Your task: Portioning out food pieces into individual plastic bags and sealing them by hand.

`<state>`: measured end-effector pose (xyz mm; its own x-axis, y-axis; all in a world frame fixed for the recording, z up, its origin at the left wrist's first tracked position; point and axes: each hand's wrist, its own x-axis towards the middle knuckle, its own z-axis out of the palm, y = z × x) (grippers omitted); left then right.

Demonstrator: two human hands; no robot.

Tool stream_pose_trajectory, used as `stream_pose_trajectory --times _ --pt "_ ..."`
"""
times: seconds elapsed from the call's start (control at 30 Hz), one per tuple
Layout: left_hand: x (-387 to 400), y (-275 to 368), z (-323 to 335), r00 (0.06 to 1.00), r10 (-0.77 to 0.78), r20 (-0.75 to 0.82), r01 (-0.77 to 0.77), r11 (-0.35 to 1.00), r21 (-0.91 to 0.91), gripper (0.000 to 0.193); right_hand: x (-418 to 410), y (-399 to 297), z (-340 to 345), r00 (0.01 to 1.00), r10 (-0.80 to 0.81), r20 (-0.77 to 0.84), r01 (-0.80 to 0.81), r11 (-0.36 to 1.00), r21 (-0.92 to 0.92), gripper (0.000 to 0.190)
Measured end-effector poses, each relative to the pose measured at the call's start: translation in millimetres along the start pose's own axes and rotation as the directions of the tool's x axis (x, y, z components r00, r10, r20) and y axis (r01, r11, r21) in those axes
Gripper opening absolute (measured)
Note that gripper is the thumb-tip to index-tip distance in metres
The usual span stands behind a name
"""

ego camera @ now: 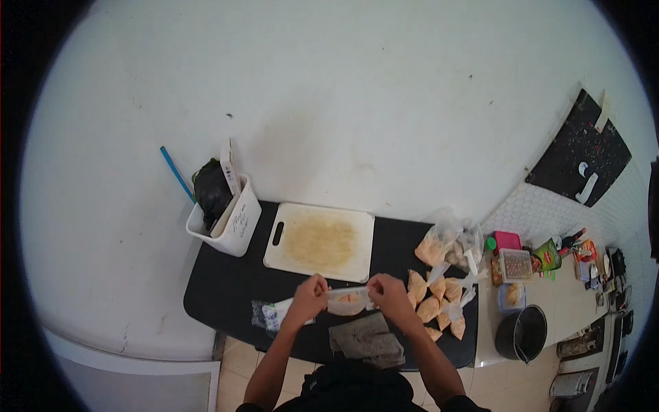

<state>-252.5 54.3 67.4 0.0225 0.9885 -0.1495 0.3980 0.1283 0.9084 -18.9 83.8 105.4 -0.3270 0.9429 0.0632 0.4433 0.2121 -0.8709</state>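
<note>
Between my two hands hangs a clear plastic bag (347,303) with a pale orange-brown filling at its bottom. My left hand (310,297) pinches one upper corner of the bag, and my right hand (385,292) grips the opposite corner, so its top edge is stretched sideways. Under my left forearm lies a packet of plastic bags (278,313). A folded grey cloth (366,340) rests on the black table below the bag. Right of my right hand, several knotted bags of the same-coloured filling (428,309) are heaped together.
A stained white cutting board (320,242) lies near the wall. Left of it stands a white bin (242,226) with a black plastic bag (212,190). Larger bags (435,247) sit at the back right. A black bucket (521,335) and food containers (515,265) occupy the pale counter (558,309).
</note>
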Motion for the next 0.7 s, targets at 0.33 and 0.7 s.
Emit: stream_pose_trajectory --times 0.33,0.7 --pt "-9 13 22 0.957 0.283 0.062 -0.252 0.918 -0.306 0.086 31 -95 -29 0.944 0.018 0.331 -0.277 0.591 0.758 0.007" --pt "-15 52 51 0.997 0.069 -0.036 -0.073 0.663 -0.745 0.056 -18 -26 -13 0.994 0.049 -0.099 0.015 0.827 0.562 0.042"
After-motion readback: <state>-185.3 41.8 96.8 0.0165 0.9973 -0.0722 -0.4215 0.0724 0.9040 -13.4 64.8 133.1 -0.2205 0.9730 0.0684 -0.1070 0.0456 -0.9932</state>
